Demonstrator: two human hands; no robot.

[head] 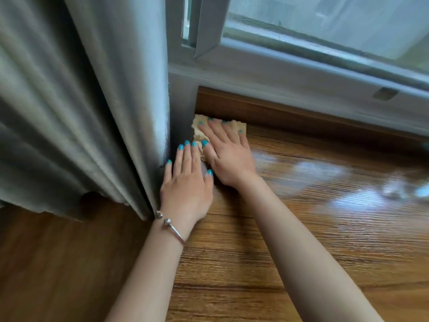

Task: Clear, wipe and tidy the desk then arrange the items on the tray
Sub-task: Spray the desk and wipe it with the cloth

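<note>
While the right hand lies flat with fingers spread, pressing a yellow cloth into the far left corner of the wooden bench, the left hand rests flat just beside it, fingers straight and close together, right up against the grey curtain. Window frame runs along the back. Bench looks shiny on the right.
</note>
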